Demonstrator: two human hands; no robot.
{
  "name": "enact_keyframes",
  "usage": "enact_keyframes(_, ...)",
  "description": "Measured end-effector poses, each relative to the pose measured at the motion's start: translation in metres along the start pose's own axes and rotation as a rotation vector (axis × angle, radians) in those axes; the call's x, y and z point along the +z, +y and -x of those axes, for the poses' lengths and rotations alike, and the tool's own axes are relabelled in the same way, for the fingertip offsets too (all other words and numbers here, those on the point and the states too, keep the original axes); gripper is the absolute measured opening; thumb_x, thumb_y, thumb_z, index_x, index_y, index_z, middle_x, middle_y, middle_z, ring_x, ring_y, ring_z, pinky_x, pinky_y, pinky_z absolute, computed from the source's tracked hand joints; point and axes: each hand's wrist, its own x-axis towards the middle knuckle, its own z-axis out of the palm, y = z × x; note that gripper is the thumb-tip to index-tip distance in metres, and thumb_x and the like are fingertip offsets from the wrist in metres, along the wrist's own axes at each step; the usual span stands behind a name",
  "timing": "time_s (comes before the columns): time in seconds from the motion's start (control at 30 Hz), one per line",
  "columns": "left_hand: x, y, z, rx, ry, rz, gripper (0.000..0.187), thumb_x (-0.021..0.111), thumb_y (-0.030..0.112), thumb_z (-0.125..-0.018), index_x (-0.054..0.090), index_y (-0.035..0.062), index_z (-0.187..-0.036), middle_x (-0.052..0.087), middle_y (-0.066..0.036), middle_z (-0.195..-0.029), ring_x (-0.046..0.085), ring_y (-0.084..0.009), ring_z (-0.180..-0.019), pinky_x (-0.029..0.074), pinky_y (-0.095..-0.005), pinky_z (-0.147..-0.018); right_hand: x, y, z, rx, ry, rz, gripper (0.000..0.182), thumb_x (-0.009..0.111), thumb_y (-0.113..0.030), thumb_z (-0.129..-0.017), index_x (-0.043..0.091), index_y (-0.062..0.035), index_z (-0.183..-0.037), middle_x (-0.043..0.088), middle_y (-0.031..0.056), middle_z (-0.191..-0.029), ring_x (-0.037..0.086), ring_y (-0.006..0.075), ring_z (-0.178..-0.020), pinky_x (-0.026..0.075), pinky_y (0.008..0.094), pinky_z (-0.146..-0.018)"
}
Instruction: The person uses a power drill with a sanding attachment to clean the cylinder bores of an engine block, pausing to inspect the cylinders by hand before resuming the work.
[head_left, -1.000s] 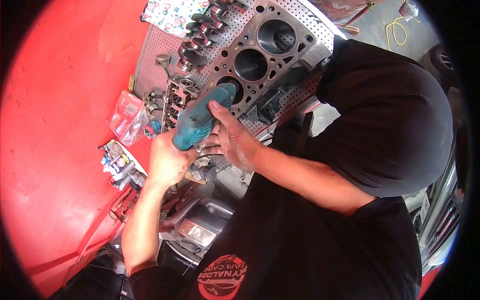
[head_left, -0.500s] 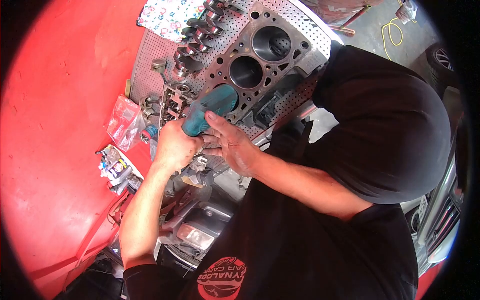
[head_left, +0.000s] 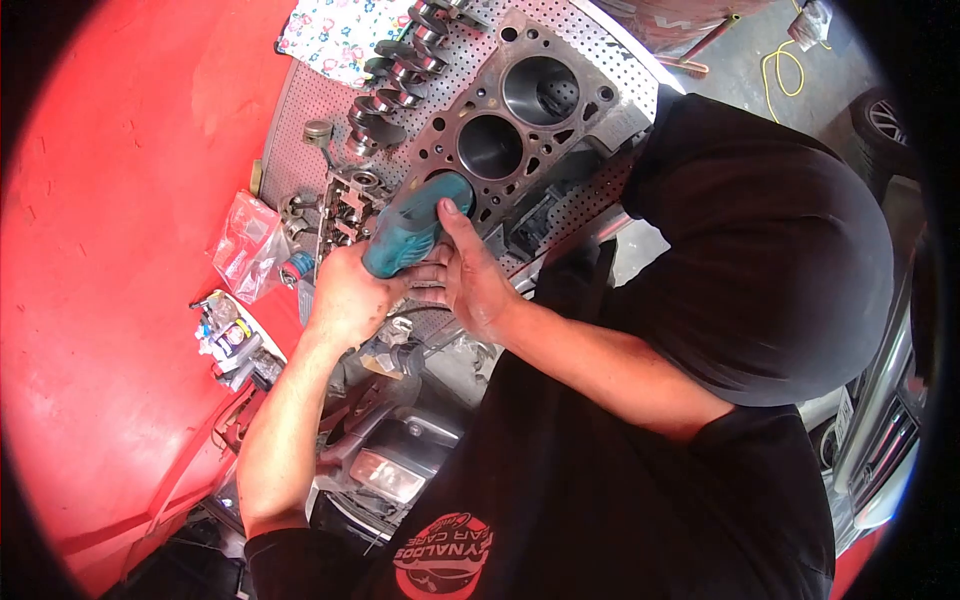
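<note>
The left hand (head_left: 350, 295) wraps its fingers closed around the rear end of a teal power tool (head_left: 420, 225), whose rounded, ribbed plastic body has a dull, smudged surface. The right hand (head_left: 475, 285) has its thumb laid against the side of the tool, while its smudged fingers are loosely spread and uncurled beside the casing; whether those fingertips press on it, I cannot tell. The tool slants up and to the right, its front end over a round bore at the near end of an engine block (head_left: 525, 130), covering most of that opening and hiding the tip. The block is flat-topped grey metal, pierced by two more wide, smooth-walled bores and many small holes. It sits on a table (head_left: 310, 95) of pale sheet dotted with small round perforations. Beside the block lies a shaft (head_left: 400, 75) of dark, lobed metal with shiny rings, next to a soft white cloth (head_left: 340, 35) printed with flowers. Nearer the left hand are a cup-shaped piston (head_left: 318, 130), a knobbly metal casting (head_left: 345, 205) and a crinkled clear-and-red plastic bag (head_left: 248, 245). A smooth, glossy red panel (head_left: 130, 250) fills the left side.
</note>
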Motion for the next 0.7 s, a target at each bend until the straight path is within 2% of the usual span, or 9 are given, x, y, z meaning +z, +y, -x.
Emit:
enact_keyframes(0.07, -0.001, -0.021, 0.004, -0.052, -0.006, -0.016, 0.024, 0.065, 0.004, -0.075, 0.068, -0.0044, -0.097, 0.072, -0.015, -0.078, 0.071, -0.0193, -0.073, 0.056, -0.035, -0.07, -0.003, 0.004, -0.002, 0.007, -0.016, 0.013, 0.079, 0.05, -0.077, -0.089, 0.058, -0.0111, -0.131, 0.066, 0.0071, -0.12, 0.063, 0.0214, -0.107, 0.042, 0.0435, -0.1)
enact_keyframes(0.1, -0.002, -0.025, 0.013, 0.066, 0.043, 0.059, 0.022, 0.065, 0.005, -0.074, 0.067, -0.0039, -0.094, 0.069, -0.014, -0.074, 0.065, -0.0166, -0.068, 0.052, -0.0345, -0.066, -0.003, 0.004, -0.002, 0.004, -0.014, 0.02, 0.079, 0.051, -0.077, -0.089, 0.058, -0.0113, -0.131, 0.066, 0.0071, -0.119, 0.063, 0.0212, -0.107, 0.042, 0.0432, -0.1)
enact_keyframes(0.2, -0.017, -0.024, 0.041, -0.04, 0.04, 0.022, 0.022, 0.064, 0.005, -0.074, 0.067, -0.0036, -0.094, 0.067, -0.012, -0.073, 0.063, -0.015, -0.068, 0.052, -0.0336, -0.066, 0.002, 0.006, 0.001, 0.022, -0.058, 0.048, 0.077, 0.053, -0.076, -0.089, 0.058, -0.0118, -0.131, 0.066, 0.0073, -0.118, 0.062, 0.0206, -0.106, 0.043, 0.0424, -0.098)
enact_keyframes(0.43, -0.041, -0.02, 0.099, 0.01, 0.123, 0.073, 0.019, 0.062, 0.0, -0.073, 0.064, -0.0025, -0.092, 0.063, -0.007, -0.07, 0.055, -0.0113, -0.065, 0.05, -0.0312, -0.065, 0.025, 0.006, 0.022, 0.045, -0.297, 0.133, 0.065, 0.058, -0.062, -0.094, 0.056, -0.0098, -0.132, 0.065, 0.008, -0.122, 0.062, 0.0191, -0.106, 0.048, 0.0411, -0.094)
enact_keyframes(0.7, -0.047, -0.017, 0.12, 0.013, 0.145, 0.082, 0.022, 0.061, -0.003, -0.071, 0.064, -0.0029, -0.093, 0.065, -0.009, -0.073, 0.056, -0.012, -0.069, 0.05, -0.0316, -0.068, 0.038, 0.002, 0.031, 0.083, -0.362, 0.186, 0.062, 0.056, -0.061, -0.096, 0.057, -0.0104, -0.132, 0.067, 0.007, -0.118, 0.063, 0.0179, -0.107, 0.047, 0.0388, -0.096)
